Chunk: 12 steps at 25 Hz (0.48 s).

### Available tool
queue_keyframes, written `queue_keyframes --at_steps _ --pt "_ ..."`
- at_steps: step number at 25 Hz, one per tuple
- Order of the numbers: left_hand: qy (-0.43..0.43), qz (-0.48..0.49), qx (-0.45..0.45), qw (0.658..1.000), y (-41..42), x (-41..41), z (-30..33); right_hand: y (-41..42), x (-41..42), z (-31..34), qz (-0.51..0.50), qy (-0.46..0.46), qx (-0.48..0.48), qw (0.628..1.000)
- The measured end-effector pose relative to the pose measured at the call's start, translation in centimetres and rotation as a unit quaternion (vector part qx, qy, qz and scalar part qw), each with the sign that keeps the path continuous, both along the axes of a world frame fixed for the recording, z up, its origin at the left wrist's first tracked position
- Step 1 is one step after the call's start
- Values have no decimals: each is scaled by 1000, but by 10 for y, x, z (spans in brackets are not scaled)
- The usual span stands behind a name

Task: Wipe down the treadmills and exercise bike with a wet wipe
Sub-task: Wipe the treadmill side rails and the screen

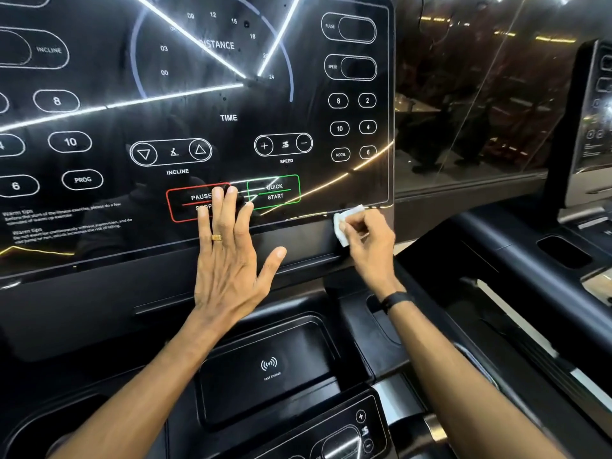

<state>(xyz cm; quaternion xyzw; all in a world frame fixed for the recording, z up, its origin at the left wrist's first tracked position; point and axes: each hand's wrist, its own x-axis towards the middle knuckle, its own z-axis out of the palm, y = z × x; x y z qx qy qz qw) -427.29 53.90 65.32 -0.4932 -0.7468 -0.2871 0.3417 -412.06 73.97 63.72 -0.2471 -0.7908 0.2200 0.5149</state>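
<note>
Head view, right hand [367,240] pinching wet wipe [344,223], long axis tilted upper-right

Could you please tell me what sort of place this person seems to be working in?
Most likely a gym. The treadmill console carries INCLINE, SPEED and QUICK START controls, a second console stands to the right, and the right hand holds a wet wipe at the panel's lower corner.

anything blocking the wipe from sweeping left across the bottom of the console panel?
Yes. The left hand lies flat with fingers spread on the glossy black treadmill console panel, covering part of the red PAUSE/STOP button. It sits left of the white wet wipe pinched in the right hand at the panel's lower right corner.
</note>
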Motion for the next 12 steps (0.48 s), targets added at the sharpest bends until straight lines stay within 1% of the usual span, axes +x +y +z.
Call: queue_keyframes --at_steps 3,4,6,12 --pt "3 7 -4 1000 0 0 0 27 11 11 -63 73 -68 993" --pt "6 11 -6 1000 0 -1 0 36 14 13 -77 78 -77 991" --pt "8 13 -5 1000 1 -1 0 50 22 16 -73 50 -59 994" --pt "-5 21 11 1000 4 -1 -3 73 41 28 -44 -28 33 998"
